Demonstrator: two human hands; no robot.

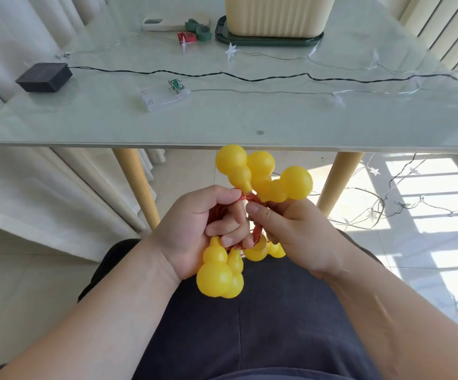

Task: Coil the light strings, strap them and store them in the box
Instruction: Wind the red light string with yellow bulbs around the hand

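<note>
Above my lap, below the table's front edge, I hold a coiled light string with yellow gourd-shaped bulbs (260, 174) on red wire (258, 231). My left hand (194, 231) is closed around the coil's left side, gourds hanging under it. My right hand (296, 231) pinches the red wire at the coil's top, more gourds sticking up above it. On the table lie a black-wired string (249, 77) with a black box (44, 77), and a clear star string (277, 91) with a clear battery case (162, 97). The cream storage box (277, 15) stands at the back.
Green and red straps (197, 32) and a white phone (162, 24) lie at the back of the glass table (85, 122). The box rests on a dark green lid (266, 41). The strings trail off the right edge to the floor (386, 212). Curtains hang at left.
</note>
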